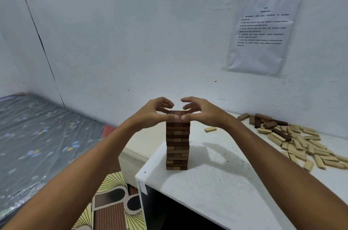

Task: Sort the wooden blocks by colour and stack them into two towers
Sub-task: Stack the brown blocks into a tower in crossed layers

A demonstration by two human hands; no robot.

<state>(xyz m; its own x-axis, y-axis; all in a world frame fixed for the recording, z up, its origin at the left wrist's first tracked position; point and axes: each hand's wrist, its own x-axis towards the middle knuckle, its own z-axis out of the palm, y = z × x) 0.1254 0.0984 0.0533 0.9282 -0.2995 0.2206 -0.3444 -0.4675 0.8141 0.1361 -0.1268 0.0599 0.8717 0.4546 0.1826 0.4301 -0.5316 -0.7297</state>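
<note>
A pale wall (131,32) carries a taped printed sheet (263,35) at 1 o'clock; a white bench (235,182) fills the lower right, and a mattress with a patterned grey cover (37,135) lies on the floor at 9 o'clock, beside a patterned mat (111,201) at 7 o'clock. Near the bench's left edge, at centre, stands a tower (177,143) of mostly dark brown blocks, upright, with some lighter ends showing in several layers. The left hand (154,113) and right hand (199,111) meet at the tower's top layer, one on each side: both thumbs press against the near face of the uppermost blocks, thumb tips almost touching, while the fingers (165,102) arch loosely curled over the top without visibly closing on any block. At 3 o'clock, well apart from the tower, a loose heap of blocks (301,145) lies on the bench, mostly light wood with a few dark ones at its far end. A single light block (210,129) lies alone between tower and heap.
</note>
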